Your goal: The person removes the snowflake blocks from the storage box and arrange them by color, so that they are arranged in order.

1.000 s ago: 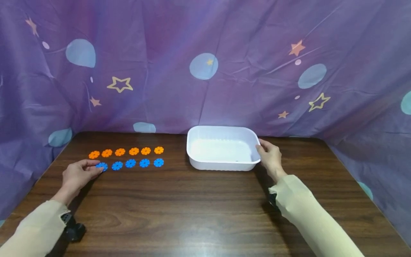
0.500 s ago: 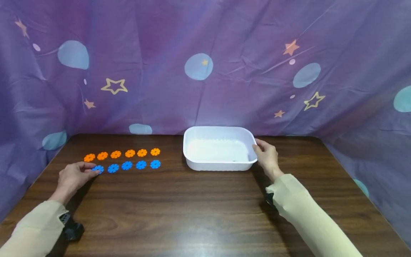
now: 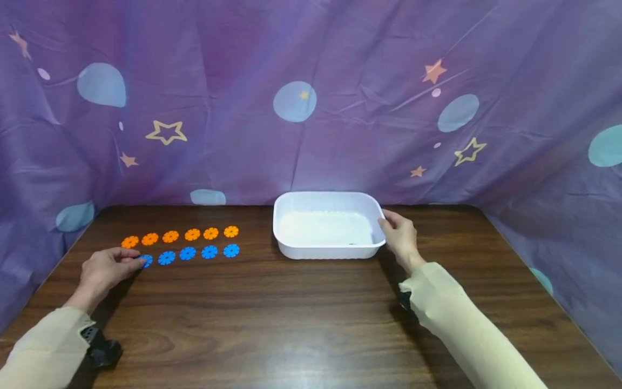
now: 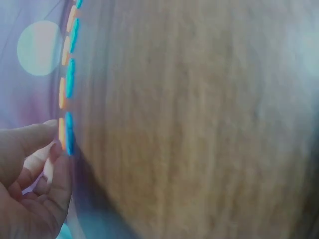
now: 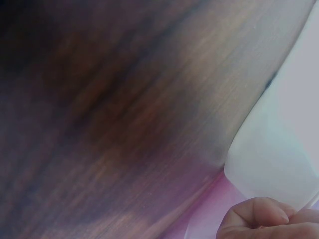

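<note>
My left hand (image 3: 103,270) is at the left end of a row of blue notched plastic discs, pinching the end blue disc (image 3: 147,261) at its edge between thumb and fingers. In the left wrist view, this blue disc (image 4: 69,133) appears edge-on beside the fingertips. Behind the blue row lies a row of orange notched discs (image 3: 170,236). My right hand (image 3: 401,237) grips the right wall of a white plastic tub (image 3: 326,252), thumb at the rim. The right wrist view shows the tub's corner (image 5: 269,164) against curled fingers; the other fingertips are hidden.
Everything stands on a brown wood-grain table (image 3: 272,319). A purple curtain (image 3: 233,108) with stars and planets hangs along its back edge. The tub sits near that edge, right of the discs. A small dark mark (image 3: 353,243) shows at the tub's inner front.
The head view has swung slightly right, so the scene shifts left in it. Both hands stay where they were, at the blue disc and the tub; the discs keep their rows.
</note>
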Available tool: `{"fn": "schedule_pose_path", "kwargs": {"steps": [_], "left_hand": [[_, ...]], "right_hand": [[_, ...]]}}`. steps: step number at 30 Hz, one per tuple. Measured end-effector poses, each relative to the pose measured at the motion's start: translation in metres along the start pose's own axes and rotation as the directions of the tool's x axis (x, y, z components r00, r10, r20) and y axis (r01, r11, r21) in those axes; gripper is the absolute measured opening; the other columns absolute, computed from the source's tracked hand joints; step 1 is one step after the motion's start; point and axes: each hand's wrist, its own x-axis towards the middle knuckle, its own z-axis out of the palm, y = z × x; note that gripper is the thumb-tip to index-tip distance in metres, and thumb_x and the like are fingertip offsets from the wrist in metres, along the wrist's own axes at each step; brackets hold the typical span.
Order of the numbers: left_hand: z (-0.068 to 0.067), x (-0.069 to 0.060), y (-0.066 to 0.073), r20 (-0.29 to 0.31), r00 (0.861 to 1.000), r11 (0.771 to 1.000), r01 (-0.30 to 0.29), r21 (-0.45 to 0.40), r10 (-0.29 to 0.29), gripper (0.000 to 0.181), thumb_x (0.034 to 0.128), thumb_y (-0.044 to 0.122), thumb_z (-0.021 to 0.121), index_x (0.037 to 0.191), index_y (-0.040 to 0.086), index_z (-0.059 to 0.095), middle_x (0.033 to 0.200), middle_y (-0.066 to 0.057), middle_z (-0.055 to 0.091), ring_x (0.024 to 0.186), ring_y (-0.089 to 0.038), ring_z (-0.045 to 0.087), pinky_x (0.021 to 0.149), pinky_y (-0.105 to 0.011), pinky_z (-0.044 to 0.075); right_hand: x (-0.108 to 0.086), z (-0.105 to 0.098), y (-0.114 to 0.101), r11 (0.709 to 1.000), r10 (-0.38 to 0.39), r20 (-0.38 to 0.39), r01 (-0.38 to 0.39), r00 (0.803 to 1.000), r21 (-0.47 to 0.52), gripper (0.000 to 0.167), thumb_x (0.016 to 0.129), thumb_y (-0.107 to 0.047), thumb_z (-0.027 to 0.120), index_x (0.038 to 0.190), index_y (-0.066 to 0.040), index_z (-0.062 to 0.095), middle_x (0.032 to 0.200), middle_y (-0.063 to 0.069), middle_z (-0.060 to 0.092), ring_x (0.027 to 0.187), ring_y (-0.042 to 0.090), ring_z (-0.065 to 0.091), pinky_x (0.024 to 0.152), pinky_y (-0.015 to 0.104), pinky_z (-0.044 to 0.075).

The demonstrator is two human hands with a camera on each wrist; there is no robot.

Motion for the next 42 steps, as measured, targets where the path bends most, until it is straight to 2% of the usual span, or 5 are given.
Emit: {"fn": "schedule_pose_path", "kwargs": {"steps": [10,15,31,36,42], "left_hand": [[0.011,0.000,0.050,-0.075,0.986,0.984,-0.157,-0.087,0.151,0.043,0.0860,0.033,0.067,0.110,-0.002,0.065,0.084,-0.008,0.071,0.062,0.008,0.047,0.062,-0.022,0.038],[0.024,-0.001,0.087,0.032,0.979,0.947,-0.189,-0.260,0.204,0.041,0.0878,0.028,0.066,0.115,-0.003,0.062,0.081,0.006,0.066,0.064,0.003,0.055,0.056,-0.019,0.050],[0.108,-0.001,0.228,0.251,0.892,0.795,-0.171,-0.582,0.376,0.032,0.0869,0.009,0.067,0.115,-0.006,0.060,0.105,-0.022,0.066,0.081,-0.015,0.064,0.079,-0.032,0.057],[0.136,-0.004,0.259,0.342,0.851,0.806,-0.147,-0.574,0.398,0.033,0.0849,0.009,0.068,0.115,-0.003,0.061,0.105,-0.021,0.066,0.094,-0.032,0.065,0.078,-0.028,0.056],[0.165,-0.008,0.281,0.385,0.826,0.836,-0.175,-0.519,0.412,0.033,0.0829,0.012,0.070,0.113,0.002,0.064,0.102,-0.016,0.068,0.088,-0.025,0.067,0.075,-0.026,0.056]], "right_hand": [[0.000,-0.001,0.000,1.000,0.002,-0.003,-0.002,1.000,0.004,0.035,0.093,-0.019,0.054,0.127,-0.009,0.059,0.090,0.017,0.065,0.048,0.005,0.047,0.040,0.019,0.042],[-0.001,0.000,-0.001,1.000,0.012,0.001,-0.012,1.000,0.014,0.036,0.093,-0.019,0.054,0.127,-0.009,0.059,0.087,0.014,0.064,0.048,0.005,0.048,0.040,0.019,0.042],[-0.002,0.001,-0.001,1.000,-0.016,-0.017,0.016,1.000,0.007,0.034,0.093,-0.017,0.054,0.126,-0.007,0.060,0.090,0.022,0.065,0.047,0.005,0.048,0.041,0.018,0.042],[-0.002,0.001,-0.001,1.000,-0.018,-0.018,0.018,1.000,0.000,0.034,0.093,-0.017,0.055,0.125,-0.007,0.060,0.091,0.021,0.066,0.047,0.006,0.048,0.042,0.019,0.042],[-0.003,0.001,0.000,1.000,-0.022,-0.022,0.022,1.000,-0.001,0.034,0.093,-0.017,0.055,0.125,-0.007,0.060,0.096,0.021,0.067,0.058,0.016,0.057,0.044,0.019,0.045]]}}
